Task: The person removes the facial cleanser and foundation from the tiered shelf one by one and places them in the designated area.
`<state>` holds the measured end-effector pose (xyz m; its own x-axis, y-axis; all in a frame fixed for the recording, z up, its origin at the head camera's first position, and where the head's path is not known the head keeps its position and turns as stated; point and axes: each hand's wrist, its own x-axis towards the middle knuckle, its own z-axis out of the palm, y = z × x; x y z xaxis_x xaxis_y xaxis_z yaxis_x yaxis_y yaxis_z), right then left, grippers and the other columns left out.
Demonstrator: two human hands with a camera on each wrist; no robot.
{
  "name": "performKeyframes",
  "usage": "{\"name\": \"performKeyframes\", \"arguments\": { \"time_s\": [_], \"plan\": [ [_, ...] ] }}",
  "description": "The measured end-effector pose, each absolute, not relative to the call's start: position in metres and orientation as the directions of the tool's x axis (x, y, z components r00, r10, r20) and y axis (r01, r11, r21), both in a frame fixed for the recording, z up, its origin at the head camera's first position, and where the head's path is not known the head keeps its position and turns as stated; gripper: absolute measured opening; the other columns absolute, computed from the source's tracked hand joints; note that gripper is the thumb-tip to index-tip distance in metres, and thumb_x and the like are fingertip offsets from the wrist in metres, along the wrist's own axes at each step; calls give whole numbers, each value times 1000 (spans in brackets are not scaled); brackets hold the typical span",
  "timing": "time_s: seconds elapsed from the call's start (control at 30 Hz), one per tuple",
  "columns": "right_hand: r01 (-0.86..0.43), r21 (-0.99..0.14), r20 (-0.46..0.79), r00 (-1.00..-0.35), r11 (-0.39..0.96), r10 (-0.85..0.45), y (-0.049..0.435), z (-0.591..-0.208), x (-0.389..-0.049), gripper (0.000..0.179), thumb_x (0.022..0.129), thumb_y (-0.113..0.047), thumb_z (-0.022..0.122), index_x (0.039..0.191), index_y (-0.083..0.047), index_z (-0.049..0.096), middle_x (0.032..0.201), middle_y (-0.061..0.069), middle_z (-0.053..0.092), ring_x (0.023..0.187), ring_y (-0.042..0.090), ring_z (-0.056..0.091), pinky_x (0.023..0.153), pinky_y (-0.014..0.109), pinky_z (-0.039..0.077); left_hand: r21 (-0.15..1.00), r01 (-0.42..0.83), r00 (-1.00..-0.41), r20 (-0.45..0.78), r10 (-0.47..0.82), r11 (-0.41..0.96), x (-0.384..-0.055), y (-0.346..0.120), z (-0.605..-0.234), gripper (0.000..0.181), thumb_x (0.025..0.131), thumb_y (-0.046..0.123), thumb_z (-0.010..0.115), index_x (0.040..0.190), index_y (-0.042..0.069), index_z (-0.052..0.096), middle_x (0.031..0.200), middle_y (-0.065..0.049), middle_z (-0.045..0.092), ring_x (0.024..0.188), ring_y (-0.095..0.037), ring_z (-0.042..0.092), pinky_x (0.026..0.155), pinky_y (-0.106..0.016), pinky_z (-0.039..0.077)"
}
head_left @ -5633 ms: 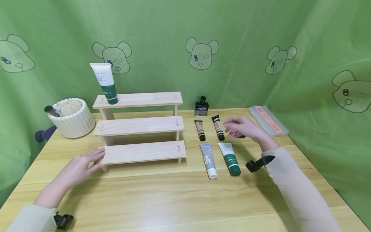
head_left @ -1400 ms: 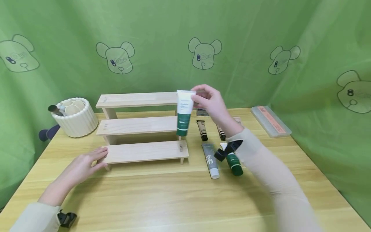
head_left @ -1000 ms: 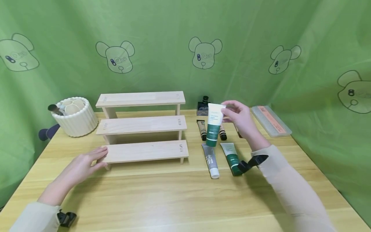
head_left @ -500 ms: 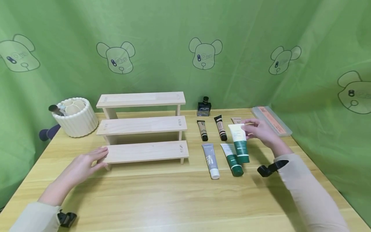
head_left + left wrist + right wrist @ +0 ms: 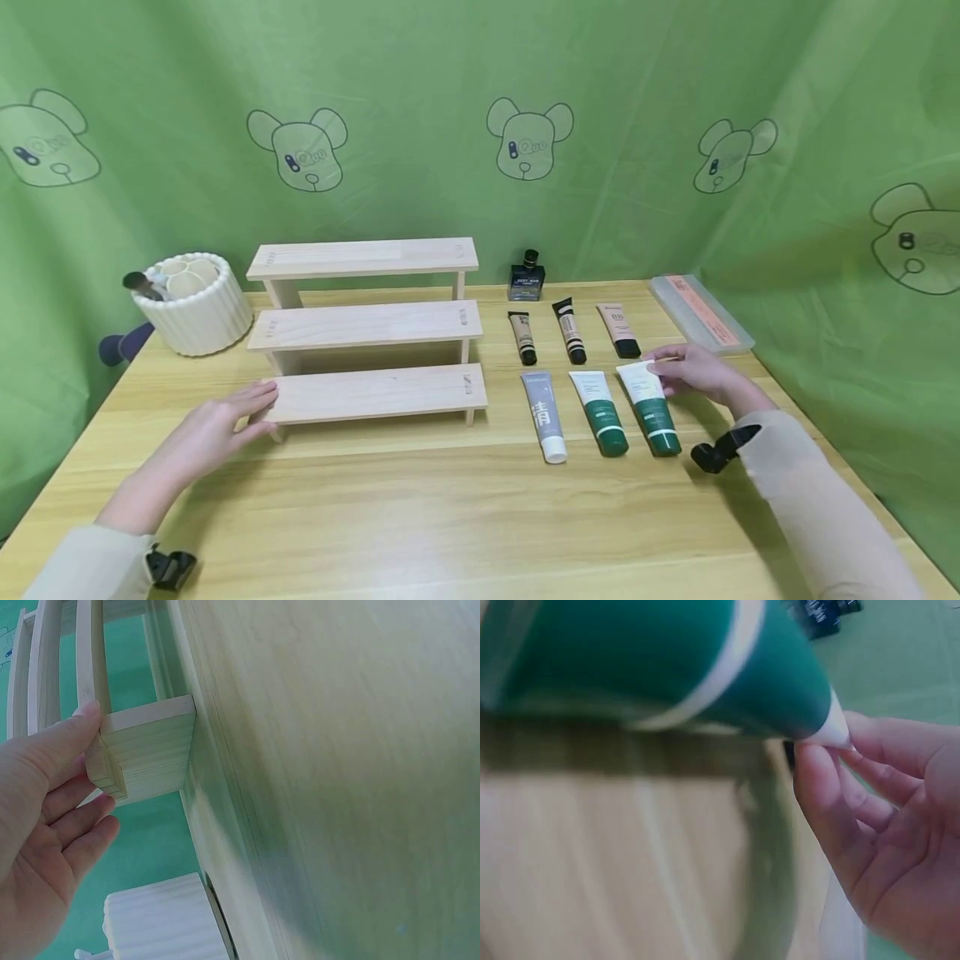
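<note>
My right hand (image 5: 693, 371) pinches the flat white end of a white-and-green squeeze tube (image 5: 654, 417) between thumb and fingers. In the right wrist view that tube (image 5: 667, 660) fills the top left, close over the table. A matching green tube (image 5: 602, 417) lies just left of it, then a grey-blue tube (image 5: 543, 417) with a white cap. At the left, my left hand (image 5: 213, 429) grips the near left corner of a three-tier wooden shelf (image 5: 375, 396). In the left wrist view, the thumb and fingers of the hand (image 5: 45, 795) are around the end of the lowest board (image 5: 94, 667).
Behind the large tubes lie a small beige tube (image 5: 522, 337), a black-ended tube (image 5: 569, 332) and a pink BB tube (image 5: 618, 330). A dark perfume bottle (image 5: 527, 277) stands at the back. A clear flat case (image 5: 701, 313) lies right, and a white ribbed pot (image 5: 197, 312) with brushes stands left.
The green-and-white tube stood on the top tier earlier. My right hand has carried it right and down to the table, beside its matching tube. My left hand stays on the shelf.
</note>
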<state>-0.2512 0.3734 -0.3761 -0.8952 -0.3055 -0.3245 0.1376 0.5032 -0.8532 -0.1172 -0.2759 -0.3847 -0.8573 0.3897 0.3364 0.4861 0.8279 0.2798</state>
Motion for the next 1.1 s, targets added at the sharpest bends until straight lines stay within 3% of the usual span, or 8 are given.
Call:
{"name": "performKeyframes", "arguments": {
  "time_s": [0.27, 0.67, 1.1],
  "plan": [
    [185, -818, -390, -875, 544, -288, 388, -385, -257, 40, 96, -10, 49, 125, 17, 40, 88, 8, 61, 73, 12, 58, 66, 27, 56, 285, 477, -865, 320, 387, 831, -118, -276, -383, 48, 78, 18, 72, 118, -6, 58, 124, -23, 52, 111, -42, 50, 91, -57, 40],
    [232, -798, -430, -866, 556, -256, 391, -390, -269, 44, 96, -11, 49, 131, 14, 38, 92, 9, 62, 76, 15, 59, 67, 30, 56, 286, 469, -871, 308, 384, 836, -117, -277, -383, 49, 79, 19, 72, 119, -5, 58, 125, -23, 52, 112, -41, 50, 91, -56, 40],
    [232, -757, -456, -857, 611, -241, 391, -387, -269, 51, 94, -19, 55, 129, 14, 39, 81, 8, 59, 70, 15, 59, 65, 30, 56, 284, 478, -865, 318, 389, 831, -118, -277, -383, 48, 79, 17, 72, 118, -6, 58, 124, -23, 52, 110, -41, 50, 90, -56, 40]
  ]
}}
